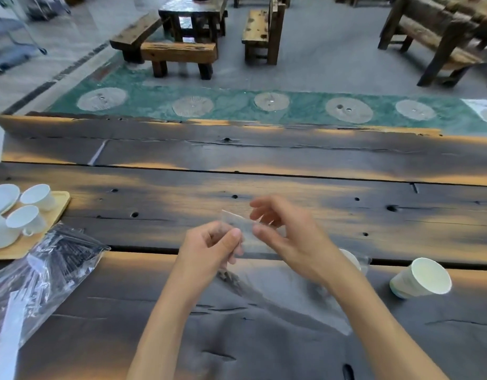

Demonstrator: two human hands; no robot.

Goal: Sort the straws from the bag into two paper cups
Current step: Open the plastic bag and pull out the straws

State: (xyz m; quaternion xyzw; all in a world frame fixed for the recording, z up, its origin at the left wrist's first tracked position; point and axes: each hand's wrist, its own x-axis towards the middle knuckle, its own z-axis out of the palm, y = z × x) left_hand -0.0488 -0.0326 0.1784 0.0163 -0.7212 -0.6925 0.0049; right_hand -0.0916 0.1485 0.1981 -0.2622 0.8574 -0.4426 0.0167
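In the head view, the left hand [213, 246] and right hand [287, 233] are pinching the top edge of a clear bag [278, 292], fingers clamped on its film. Both paper cups [420, 281] are sitting empty at right, the nearer mostly hidden, so sorting appears unstarted; a second bag of dark straws [56, 259] is lying at left.

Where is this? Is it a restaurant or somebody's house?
Probably a rustic cafe or tea house, not a home. Several heavy wooden tables and benches fill the room, white teacups sit on a tray, and a bag of straws waits near paper cups.
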